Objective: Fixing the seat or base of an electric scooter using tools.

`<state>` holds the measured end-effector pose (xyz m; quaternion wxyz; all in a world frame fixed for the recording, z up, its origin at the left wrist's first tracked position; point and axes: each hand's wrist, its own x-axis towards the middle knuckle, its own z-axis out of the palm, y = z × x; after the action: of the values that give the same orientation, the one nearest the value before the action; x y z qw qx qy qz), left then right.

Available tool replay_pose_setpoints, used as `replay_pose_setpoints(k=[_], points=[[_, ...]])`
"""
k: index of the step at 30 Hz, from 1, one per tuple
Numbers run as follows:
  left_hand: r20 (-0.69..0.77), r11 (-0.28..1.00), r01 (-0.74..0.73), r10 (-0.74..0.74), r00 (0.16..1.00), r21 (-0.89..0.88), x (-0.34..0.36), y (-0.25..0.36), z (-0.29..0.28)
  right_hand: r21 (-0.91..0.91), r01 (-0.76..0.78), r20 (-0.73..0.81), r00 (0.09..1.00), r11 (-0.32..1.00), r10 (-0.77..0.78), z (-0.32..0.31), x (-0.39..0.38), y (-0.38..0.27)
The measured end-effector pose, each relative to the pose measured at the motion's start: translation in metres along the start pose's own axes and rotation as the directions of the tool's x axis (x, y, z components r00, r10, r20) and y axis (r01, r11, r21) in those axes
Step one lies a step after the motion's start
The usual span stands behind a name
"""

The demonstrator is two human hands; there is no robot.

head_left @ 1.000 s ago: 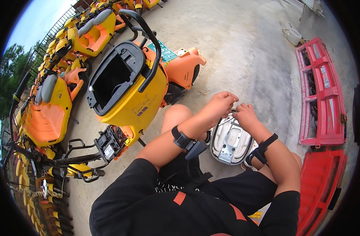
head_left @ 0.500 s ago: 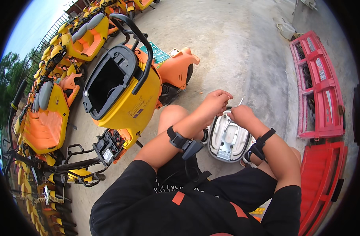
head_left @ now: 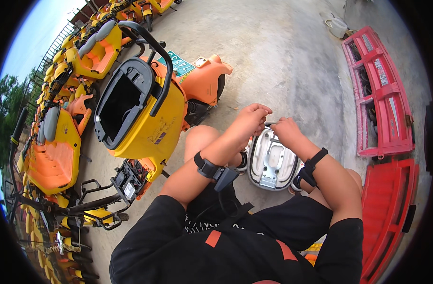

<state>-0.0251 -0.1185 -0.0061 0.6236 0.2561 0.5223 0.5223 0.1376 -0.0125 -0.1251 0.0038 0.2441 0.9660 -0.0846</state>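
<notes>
A scooter seat lies upside down on the concrete between my feet, its white underside up. A silvery metal bracket runs along the middle of it. Above the seat's far end, my left hand has its fingers curled and pinched together. Just to the right, my right hand is also closed, fingertips pointing toward the left one. A small gap parts the two hands. What either hand holds, if anything, is too small or hidden to make out.
A yellow and orange scooter stands to my left, its seat opening uncovered. Rows of similar scooters line the far left. On the right are a red slatted metal panel and a red sheet panel. A white bucket sits at the back right.
The thin pale rod that stuck up beside my right hand is out of sight. My right hand has lifted slightly and both hands stay close together. The whole view has shifted a little.
</notes>
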Motion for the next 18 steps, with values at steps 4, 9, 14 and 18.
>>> replay_pose_setpoints(k=[4, 9, 14, 18], points=[[-0.007, 1.0, 0.0, 0.0, 1.0, 0.026, 0.0, 0.0, 0.001, -0.211, 0.047, -0.177, 0.981, 0.976, -0.085, -0.005, -0.003, -0.002], [-0.002, 1.0, 0.0, 0.0, 1.0, 0.029, 0.0, 0.0, -0.001, 0.032, -0.217, 0.156, 0.965, 0.976, 0.21, -0.011, 0.0, -0.007], [0.008, 0.999, 0.002, -0.002, 1.0, 0.032, -0.001, 0.0, -0.001, -0.002, -0.173, 0.201, 0.965, 0.985, 0.17, -0.011, 0.002, -0.002], [0.014, 1.0, -0.002, 0.001, 1.0, 0.022, -0.001, 0.0, -0.001, -0.012, -0.009, 0.142, 0.99, 1.0, 0.011, -0.008, -0.002, 0.002]])
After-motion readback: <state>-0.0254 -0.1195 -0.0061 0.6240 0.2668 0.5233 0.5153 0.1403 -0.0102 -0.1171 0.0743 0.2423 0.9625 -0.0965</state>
